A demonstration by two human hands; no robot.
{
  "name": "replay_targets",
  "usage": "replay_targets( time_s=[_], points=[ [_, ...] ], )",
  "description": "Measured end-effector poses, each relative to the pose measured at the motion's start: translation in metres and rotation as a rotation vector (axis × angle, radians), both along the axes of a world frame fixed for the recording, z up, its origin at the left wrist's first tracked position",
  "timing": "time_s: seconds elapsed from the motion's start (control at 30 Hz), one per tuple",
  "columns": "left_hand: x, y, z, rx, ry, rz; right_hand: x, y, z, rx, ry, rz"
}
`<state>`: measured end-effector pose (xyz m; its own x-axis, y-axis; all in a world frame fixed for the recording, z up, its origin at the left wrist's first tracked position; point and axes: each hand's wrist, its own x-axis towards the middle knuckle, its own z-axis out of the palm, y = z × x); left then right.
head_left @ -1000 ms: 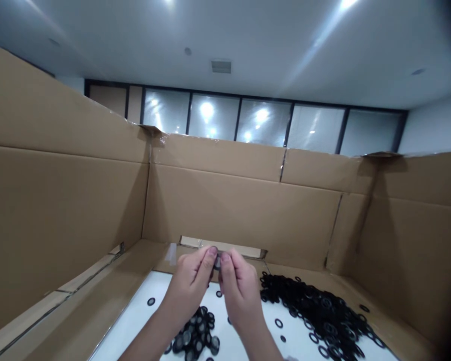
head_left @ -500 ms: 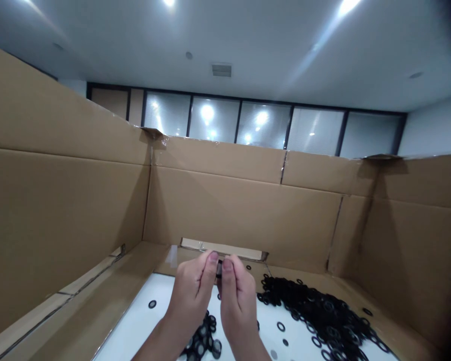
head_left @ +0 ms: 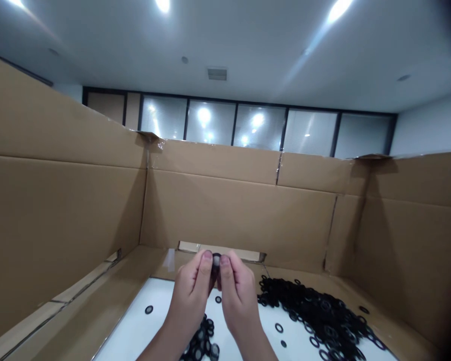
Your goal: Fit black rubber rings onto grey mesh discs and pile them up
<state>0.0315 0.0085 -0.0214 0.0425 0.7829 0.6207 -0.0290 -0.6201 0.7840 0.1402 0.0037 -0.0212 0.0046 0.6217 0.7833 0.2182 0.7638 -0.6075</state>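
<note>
My left hand [head_left: 192, 291] and my right hand [head_left: 236, 292] are raised side by side over a white surface [head_left: 143, 331]. Their fingertips pinch together on one small dark round part [head_left: 215, 260] held between them. Its exact shape is too small to tell. Below my wrists lies a small heap of black rings with grey centres [head_left: 202, 345]. To the right spreads a large pile of plain black rubber rings [head_left: 319, 313].
Tall cardboard walls [head_left: 233, 215] enclose the white surface on the left, far and right sides. A few stray rings [head_left: 149, 309] lie loose on the white. Beyond the far wall are office windows [head_left: 248, 125] and ceiling lights.
Both hands stay pinched on the small part and have shifted slightly left and up in view as my head moved. The piles have not moved.
</note>
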Motion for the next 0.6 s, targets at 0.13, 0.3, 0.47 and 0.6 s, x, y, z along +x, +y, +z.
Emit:
replay_targets(
  time_s=[0.13, 0.3, 0.47, 0.6],
  points=[
    [-0.010, -0.001, 0.004, 0.102, 0.239, -0.060, 0.016, -0.002, 0.007, 0.048, -0.053, -0.097],
    [-0.020, 0.001, 0.005, 0.182, 0.265, -0.010, 0.028, -0.009, 0.015, 0.086, -0.288, 0.031],
    [-0.016, -0.001, 0.002, 0.248, 0.241, 0.111, 0.009, -0.009, 0.006, 0.124, -0.194, -0.112],
    [-0.009, -0.001, -0.001, 0.250, 0.164, 0.239, -0.012, -0.008, -0.008, 0.141, -0.124, -0.243]
  ],
)
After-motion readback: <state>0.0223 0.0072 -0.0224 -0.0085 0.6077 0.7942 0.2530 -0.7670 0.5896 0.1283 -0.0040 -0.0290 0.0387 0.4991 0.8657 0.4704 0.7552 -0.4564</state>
